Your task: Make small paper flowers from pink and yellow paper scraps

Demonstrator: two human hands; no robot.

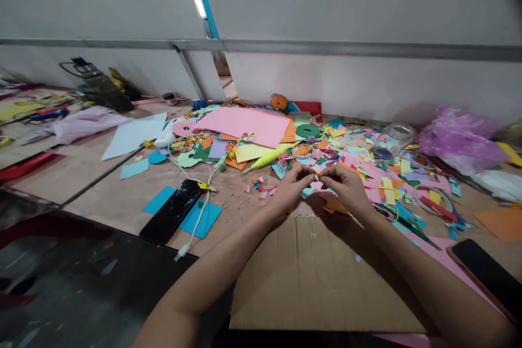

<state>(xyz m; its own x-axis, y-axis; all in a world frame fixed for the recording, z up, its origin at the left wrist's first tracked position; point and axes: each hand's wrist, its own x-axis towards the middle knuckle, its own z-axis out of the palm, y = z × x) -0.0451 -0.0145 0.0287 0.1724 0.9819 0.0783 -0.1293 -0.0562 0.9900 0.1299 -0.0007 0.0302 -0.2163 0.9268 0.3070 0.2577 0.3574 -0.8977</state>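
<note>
My left hand [291, 189] and my right hand [346, 189] meet above the far edge of a brown cardboard sheet [322, 277]. Both have their fingers curled and pinched together on a tiny yellow bit of paper [317, 174] between the fingertips. Small coloured paper scraps [367, 174] lie scattered just beyond and to the right of the hands. A yellow-green ridged tool [269, 158] lies a little behind my left hand.
A large pink sheet [244, 125] lies at the back. One black phone [171, 217] rests on blue paper with a white cable [196, 217]; another phone [487, 274] sits at the right. A glass jar [393, 138] and a purple plastic bag [460, 138] stand far right.
</note>
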